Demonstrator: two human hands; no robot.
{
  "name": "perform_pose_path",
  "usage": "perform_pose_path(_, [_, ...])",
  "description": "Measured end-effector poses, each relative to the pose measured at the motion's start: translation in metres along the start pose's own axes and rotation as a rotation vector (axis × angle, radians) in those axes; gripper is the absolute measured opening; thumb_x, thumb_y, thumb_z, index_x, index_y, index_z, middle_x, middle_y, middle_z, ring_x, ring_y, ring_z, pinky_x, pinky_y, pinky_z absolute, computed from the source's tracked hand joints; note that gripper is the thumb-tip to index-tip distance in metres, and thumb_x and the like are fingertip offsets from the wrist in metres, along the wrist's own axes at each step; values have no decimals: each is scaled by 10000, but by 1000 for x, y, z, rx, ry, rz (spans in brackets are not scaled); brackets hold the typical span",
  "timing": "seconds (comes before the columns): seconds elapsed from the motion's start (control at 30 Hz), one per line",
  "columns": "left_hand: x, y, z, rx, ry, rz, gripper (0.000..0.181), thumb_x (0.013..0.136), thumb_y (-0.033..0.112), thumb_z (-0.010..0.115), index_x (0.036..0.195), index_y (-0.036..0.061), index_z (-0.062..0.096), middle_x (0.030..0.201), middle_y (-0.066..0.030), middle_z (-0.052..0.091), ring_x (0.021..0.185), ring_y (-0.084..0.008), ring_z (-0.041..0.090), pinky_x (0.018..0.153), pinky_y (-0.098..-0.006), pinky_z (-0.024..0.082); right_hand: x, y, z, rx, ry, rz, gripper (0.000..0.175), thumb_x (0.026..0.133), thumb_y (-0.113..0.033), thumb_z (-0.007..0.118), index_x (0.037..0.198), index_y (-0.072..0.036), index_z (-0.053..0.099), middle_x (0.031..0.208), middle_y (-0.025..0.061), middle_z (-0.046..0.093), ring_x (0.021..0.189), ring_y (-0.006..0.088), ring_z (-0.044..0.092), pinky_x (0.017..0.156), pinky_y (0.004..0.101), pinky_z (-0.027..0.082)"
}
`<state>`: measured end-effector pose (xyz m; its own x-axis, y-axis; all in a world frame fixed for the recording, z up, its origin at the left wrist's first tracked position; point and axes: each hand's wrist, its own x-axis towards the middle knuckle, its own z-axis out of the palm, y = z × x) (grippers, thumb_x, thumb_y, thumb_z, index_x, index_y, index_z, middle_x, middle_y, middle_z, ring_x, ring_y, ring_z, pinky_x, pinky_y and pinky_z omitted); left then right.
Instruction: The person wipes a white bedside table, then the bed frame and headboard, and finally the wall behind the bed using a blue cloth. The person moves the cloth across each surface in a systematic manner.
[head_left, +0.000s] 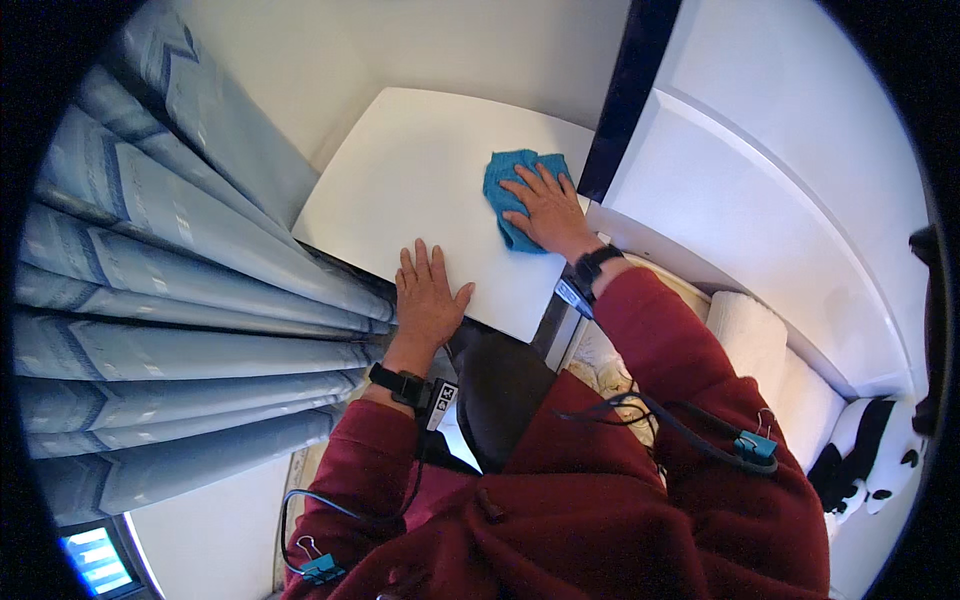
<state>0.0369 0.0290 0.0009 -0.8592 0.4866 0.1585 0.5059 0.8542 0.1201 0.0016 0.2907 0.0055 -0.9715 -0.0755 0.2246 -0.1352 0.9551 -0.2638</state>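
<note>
A folded teal cloth lies on the white top of a small table or cabinet, near its right edge. Over the cloth rests my right hand, fingers spread and pressing it against the surface. My left hand lies flat at the front edge of the same white top, fingers pointing away from me, with nothing in it. Part of the cloth is hidden beneath my right palm. Each wrist wears a black strap with a small device and a cable.
Blue patterned curtains hang close along the left side. A dark post and a white headboard border the right. Beyond my right arm are a white pillow or rolled bedding and a panda plush toy. Walls stand behind the top.
</note>
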Motion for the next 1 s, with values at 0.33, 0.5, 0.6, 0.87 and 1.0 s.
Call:
perform_pose_path(0.33, [-10,33,-25,59,-304,-122,911,864,509,640,1517,-4,266,1579,-305,156,1440,-529,155,1145,-585,239,-92,-60,-9,182,43,-103,528,887,-405,640,1368,-208,549,1524,85,410,1446,344,295,1182,563,159])
perform_pose_path(0.5, [-28,63,-37,83,-413,-115,904,860,436,664,1527,0,235,1589,-296,131,1447,-517,154,1158,-569,225,-152,-70,-13,352,51,-151,494,864,-342,687,1328,-223,565,1502,55,429,1447,303,305,1194,555,152])
perform_pose_path(0.6, [-32,69,-40,63,-406,-126,903,879,491,635,1520,-12,246,1581,-301,153,1443,-518,165,1159,-567,223,-138,-55,-13,306,65,-110,467,891,-342,659,1331,-222,557,1514,42,415,1448,298,296,1138,599,268])
perform_pose_path(0.87, [-25,65,-43,123,-451,-78,941,885,592,588,1512,-26,255,1564,-333,167,1420,-546,198,1129,-559,293,-61,1,1,352,183,84,435,883,-208,669,1305,-138,586,1496,105,437,1431,347,313,1164,454,309])
perform_pose_path(1.0, [-23,64,-42,122,-455,-97,963,871,601,600,1512,-27,252,1569,-331,151,1425,-545,185,1124,-558,304,-88,-16,-1,320,157,-3,455,895,-210,662,1331,-127,560,1511,117,414,1436,378,292,1169,457,314])
